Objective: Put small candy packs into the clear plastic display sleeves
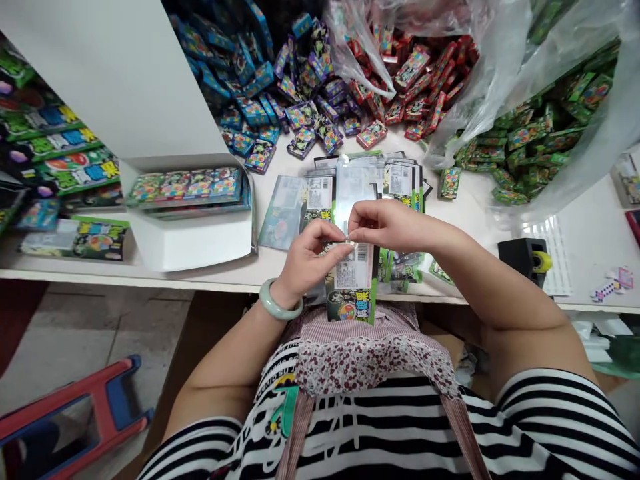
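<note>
Both hands meet at the near edge of the white worktable (590, 233), over a flat clear-fronted plastic packet with a green printed base and white label (354, 273). The left hand (305, 257) has thumb and forefinger closed together on the packet's upper edge. The right hand (387, 225) pinches the same edge just beside it, so the two sets of fingertips nearly touch. Both grips are clamped on the packet.

The packet hangs from that pinch line toward the person. Its long axis runs far to near, and its green base overhangs the table edge above the apron. The held edge lies between the hands, neither nearer than the other; the body of the packet lies below and near of both grips.

Just beyond the hands lies a fanned stack of similar flat packets (360, 175). To the left stands an open white cardboard box (195, 243) holding a row of colourful small boxes. Far across the table are heaps of small blue boxes (250, 87), red boxes in a clear bag (425, 73) and green boxes in a clear bag (545, 133). A black tape dispenser (523, 257) sits to the right.
</note>
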`<state>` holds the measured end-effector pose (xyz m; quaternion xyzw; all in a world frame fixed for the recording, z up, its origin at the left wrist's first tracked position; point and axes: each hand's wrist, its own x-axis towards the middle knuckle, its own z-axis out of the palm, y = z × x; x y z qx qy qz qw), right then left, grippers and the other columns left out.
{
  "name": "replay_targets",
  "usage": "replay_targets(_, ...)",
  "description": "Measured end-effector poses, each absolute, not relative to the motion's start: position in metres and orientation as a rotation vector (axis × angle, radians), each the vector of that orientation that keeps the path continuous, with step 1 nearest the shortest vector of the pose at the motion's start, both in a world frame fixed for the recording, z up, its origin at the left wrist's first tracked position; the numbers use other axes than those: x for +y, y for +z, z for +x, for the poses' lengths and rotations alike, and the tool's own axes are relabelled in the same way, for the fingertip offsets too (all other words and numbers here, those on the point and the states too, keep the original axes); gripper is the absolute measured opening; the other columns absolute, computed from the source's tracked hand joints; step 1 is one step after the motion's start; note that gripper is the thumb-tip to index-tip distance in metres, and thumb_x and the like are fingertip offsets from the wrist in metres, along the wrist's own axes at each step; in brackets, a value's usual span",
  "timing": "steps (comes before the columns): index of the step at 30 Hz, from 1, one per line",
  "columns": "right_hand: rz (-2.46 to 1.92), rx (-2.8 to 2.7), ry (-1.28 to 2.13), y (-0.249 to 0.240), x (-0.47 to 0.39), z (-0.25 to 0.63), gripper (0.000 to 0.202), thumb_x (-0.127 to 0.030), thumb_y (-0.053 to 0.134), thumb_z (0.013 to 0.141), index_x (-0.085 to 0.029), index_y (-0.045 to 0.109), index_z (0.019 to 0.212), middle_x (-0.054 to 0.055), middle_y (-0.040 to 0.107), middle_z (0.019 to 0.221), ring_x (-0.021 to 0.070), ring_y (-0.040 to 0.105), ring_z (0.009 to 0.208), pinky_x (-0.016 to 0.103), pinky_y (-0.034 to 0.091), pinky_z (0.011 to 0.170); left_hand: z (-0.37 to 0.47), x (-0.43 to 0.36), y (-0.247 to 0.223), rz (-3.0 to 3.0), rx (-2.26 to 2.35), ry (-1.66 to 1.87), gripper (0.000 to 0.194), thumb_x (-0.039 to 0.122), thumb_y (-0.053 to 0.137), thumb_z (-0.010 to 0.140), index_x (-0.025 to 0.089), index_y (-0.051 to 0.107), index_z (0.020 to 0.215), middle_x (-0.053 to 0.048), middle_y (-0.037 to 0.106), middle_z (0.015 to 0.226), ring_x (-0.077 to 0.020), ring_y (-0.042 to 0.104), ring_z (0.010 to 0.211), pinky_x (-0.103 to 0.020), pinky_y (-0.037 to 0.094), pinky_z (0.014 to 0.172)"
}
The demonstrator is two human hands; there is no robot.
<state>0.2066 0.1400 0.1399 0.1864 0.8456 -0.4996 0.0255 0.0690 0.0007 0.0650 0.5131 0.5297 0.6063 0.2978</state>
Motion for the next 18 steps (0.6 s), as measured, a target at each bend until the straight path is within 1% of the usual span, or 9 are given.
replay_targets(5, 0.581, 2.554, -1.535, 0.140, 0.146, 0.204, 0.008, -0.020, 0.062, 0.084, -0.018, 0.056, 0.080, -0.003, 0.056, 0.073, 0.0107, 0.046, 0.069, 0.027, 0.034, 0.067, 0.071, 0.003, 0.062, 1.393, 1.420, 1.636, 0.023, 0.035, 0.077, 0.083, 0.021, 0.058, 0.082, 0.000, 0.061, 0.079, -0.0127, 0.061, 0.076, -0.029, 0.051, 0.070)
replay_targets(10, 0.471, 2.463, -1.640, 0.133, 0.155, 0.204, 0.008, -0.019, 0.062, 0.086, -0.017, 0.056, 0.081, -0.004, 0.053, 0.071, 0.0097, 0.043, 0.067, 0.025, 0.035, 0.065, 0.071, 0.005, 0.064, 1.493, 1.399, 1.627, 0.022, 0.029, 0.077, 0.083, 0.021, 0.057, 0.085, 0.001, 0.061, 0.080, -0.0126, 0.062, 0.077, -0.028, 0.053, 0.071)
replay_targets(14, 0.521, 2.416, -1.748, 0.123, 0.157, 0.203, 0.009, -0.017, 0.065, 0.084, -0.017, 0.057, 0.082, -0.005, 0.055, 0.072, 0.0090, 0.046, 0.066, 0.023, 0.036, 0.064, 0.070, 0.003, 0.060, 1.533, 1.468, 1.612, 0.021, 0.029, 0.076, 0.082, 0.021, 0.057, 0.087, 0.001, 0.061, 0.082, -0.0128, 0.063, 0.078, -0.027, 0.054, 0.072)
replay_targets(16, 0.637, 2.247, -1.881, 0.118, 0.154, 0.201, 0.011, -0.016, 0.068, 0.082, -0.018, 0.057, 0.083, -0.006, 0.055, 0.070, 0.0086, 0.047, 0.064, 0.021, 0.037, 0.061, 0.068, 0.001, 0.059, 1.531, 1.519, 1.609, 0.023, 0.029, 0.077, 0.080, 0.021, 0.058, 0.091, 0.001, 0.062, 0.085, -0.0130, 0.064, 0.080, -0.027, 0.055, 0.074)
replay_targets(18, 0.732, 1.941, -2.036, 0.113, 0.147, 0.199, 0.012, -0.016, 0.069, 0.082, -0.019, 0.058, 0.080, -0.007, 0.053, 0.066, 0.0081, 0.047, 0.060, 0.019, 0.036, 0.055, 0.066, -0.001, 0.059, 1.548, 1.562, 1.573, 0.026, 0.030, 0.077, 0.079, 0.022, 0.061, 0.097, 0.000, 0.065, 0.090, -0.0136, 0.066, 0.081, -0.027, 0.056, 0.075)
